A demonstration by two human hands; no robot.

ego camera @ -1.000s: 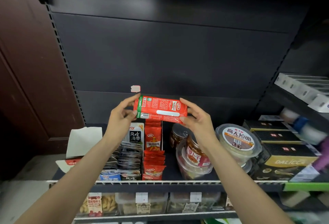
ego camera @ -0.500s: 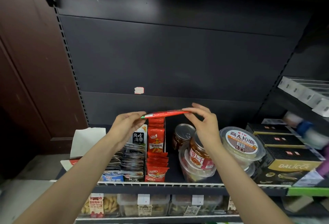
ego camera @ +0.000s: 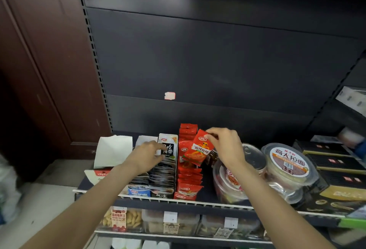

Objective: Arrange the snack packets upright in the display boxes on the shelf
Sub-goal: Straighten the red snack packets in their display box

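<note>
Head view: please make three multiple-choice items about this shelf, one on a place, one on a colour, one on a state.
1. Where is the held packet?
A. over the red row
B. on the floor
C. on the noodle bowl

2. What colour is this packet?
A. blue
B. red
C. white

3. What does the left hand do?
A. grips a can
B. holds the packet
C. reaches open toward the black box

Answers: 1 A, it hangs tilted above the red row. 2 B, its front is red. 3 C, its fingers are spread and hold nothing; the right hand pinches the packet.
</note>
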